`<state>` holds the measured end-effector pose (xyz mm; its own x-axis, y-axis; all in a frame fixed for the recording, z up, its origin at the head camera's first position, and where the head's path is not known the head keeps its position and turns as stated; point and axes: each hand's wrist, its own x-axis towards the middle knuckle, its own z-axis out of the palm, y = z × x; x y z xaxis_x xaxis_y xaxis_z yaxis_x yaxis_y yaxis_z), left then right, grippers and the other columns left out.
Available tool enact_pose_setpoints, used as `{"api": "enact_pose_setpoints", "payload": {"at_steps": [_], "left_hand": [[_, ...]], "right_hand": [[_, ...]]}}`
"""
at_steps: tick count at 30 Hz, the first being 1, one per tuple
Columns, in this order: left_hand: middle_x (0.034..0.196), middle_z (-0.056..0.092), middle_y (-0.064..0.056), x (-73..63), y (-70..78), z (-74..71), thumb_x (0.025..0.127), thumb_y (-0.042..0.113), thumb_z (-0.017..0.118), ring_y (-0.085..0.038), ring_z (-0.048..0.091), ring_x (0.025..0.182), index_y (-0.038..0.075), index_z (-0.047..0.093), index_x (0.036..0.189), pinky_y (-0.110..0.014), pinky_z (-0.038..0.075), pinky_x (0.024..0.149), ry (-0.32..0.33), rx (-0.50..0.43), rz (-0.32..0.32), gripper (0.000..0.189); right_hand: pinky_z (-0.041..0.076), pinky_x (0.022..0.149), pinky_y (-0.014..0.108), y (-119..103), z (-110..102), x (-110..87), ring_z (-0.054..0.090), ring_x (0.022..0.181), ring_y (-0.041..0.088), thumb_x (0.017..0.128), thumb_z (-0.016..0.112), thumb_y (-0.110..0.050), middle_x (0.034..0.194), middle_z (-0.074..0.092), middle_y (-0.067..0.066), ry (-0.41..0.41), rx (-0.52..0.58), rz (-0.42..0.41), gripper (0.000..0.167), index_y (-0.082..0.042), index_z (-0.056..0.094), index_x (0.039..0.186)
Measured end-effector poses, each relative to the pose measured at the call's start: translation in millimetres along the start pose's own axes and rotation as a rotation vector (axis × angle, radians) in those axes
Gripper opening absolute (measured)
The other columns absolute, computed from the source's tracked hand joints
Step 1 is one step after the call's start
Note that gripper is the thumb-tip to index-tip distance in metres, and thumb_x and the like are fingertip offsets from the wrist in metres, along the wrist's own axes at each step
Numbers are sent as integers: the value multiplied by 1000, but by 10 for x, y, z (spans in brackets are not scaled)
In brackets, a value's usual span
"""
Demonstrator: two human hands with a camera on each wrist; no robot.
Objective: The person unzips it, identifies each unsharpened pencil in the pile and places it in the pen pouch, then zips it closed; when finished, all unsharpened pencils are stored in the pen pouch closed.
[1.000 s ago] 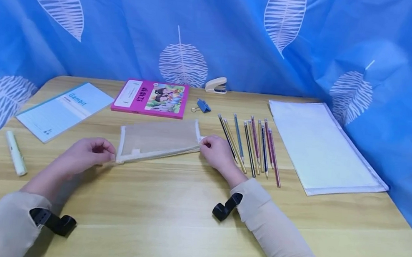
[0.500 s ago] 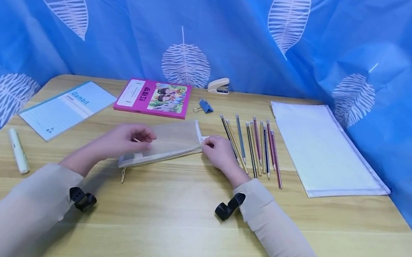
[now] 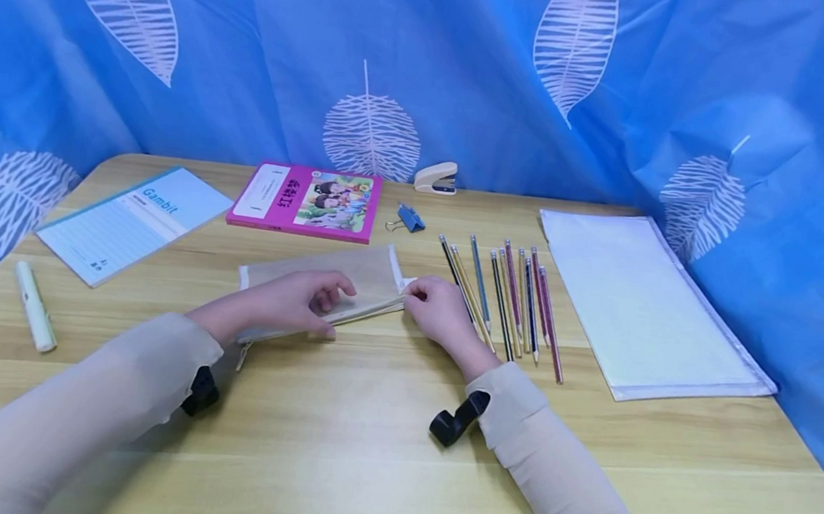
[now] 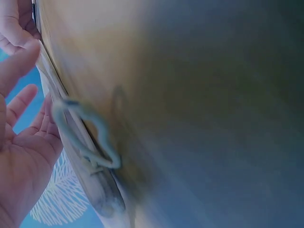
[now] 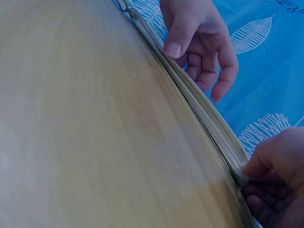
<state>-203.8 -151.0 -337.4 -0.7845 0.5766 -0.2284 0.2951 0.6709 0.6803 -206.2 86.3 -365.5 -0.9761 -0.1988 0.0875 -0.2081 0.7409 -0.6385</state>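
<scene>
A translucent zip pouch (image 3: 374,263) with white side edges lies in the middle of the table in the head view. My right hand (image 3: 440,308) pinches its right end at the zipper, thumb against finger. Over the pouch's near edge is my left hand (image 3: 298,299), thumb and fingers apart with nothing between them. The right wrist view shows the zipper (image 5: 205,113) running from the right fingertips past the left thumb. A cord loop (image 4: 105,137) hangs at the zipper's left end in the left wrist view.
Right of the pouch lie several pencils (image 3: 501,300), then a large white zip folder (image 3: 655,308). Behind are a pink book (image 3: 300,201), a blue binder clip (image 3: 410,218) and a stapler (image 3: 437,178). A notebook (image 3: 132,223) and a pale green pen-like stick (image 3: 35,307) lie left.
My left hand has let go of the pouch's left corner and moved right along its near edge, uncovering the cord loop. My right hand keeps its pinch on the right end.
</scene>
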Motion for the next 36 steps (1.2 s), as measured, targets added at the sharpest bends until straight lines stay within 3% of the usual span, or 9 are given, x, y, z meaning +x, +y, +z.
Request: {"api": "enact_pose_setpoints", "payload": {"at_steps": [8, 15, 18, 27, 33, 36], "left_hand": [[102, 59, -6, 38, -55, -36, 82, 8, 66, -19, 54, 92, 10, 60, 112, -35, 48, 86, -8, -10, 34, 31], [90, 61, -3, 0, -31, -68, 87, 12, 60, -19, 51, 85, 10, 65, 101, -36, 45, 81, 64, 46, -33, 15], [88, 61, -4, -11, -8, -68, 86, 11, 61, -19, 52, 84, 8, 66, 98, -35, 44, 79, 64, 31, -52, 14], [76, 56, -2, -1, -65, -13, 88, 8, 59, -15, 47, 65, 3, 66, 99, -27, 42, 64, -8, -218, -138, 13], [74, 57, 0, 4, -105, 0, 88, 7, 58, -12, 46, 60, 1, 64, 102, -24, 42, 60, -18, -268, -138, 17], [82, 61, -2, 6, -145, 8, 89, 7, 58, -12, 51, 66, -2, 63, 106, -25, 47, 63, -25, -311, -143, 20]], "right_hand": [[47, 81, 35, -20, -8, -7, 58, 87, 20, 83, 60, -13, 92, 66, 4, 8, -2, -12, 12, -10, 71, 87], [47, 79, 34, -37, -19, -2, 58, 85, 19, 82, 60, -12, 91, 66, 4, 6, -10, -13, 12, -9, 71, 87], [47, 80, 34, -41, -26, 10, 58, 86, 20, 83, 60, -13, 93, 66, 5, -10, 7, 11, 12, -9, 71, 88], [46, 89, 37, -30, -48, 33, 59, 98, 22, 85, 63, -14, 102, 67, 7, -49, 68, 81, 15, -9, 70, 97], [46, 89, 35, -11, -76, 36, 60, 98, 21, 85, 64, -16, 102, 68, 5, -47, 154, 101, 19, -10, 69, 102], [47, 82, 34, 16, -114, 25, 59, 92, 19, 85, 65, -19, 98, 67, 3, -35, 201, 107, 20, -12, 69, 103]]}}
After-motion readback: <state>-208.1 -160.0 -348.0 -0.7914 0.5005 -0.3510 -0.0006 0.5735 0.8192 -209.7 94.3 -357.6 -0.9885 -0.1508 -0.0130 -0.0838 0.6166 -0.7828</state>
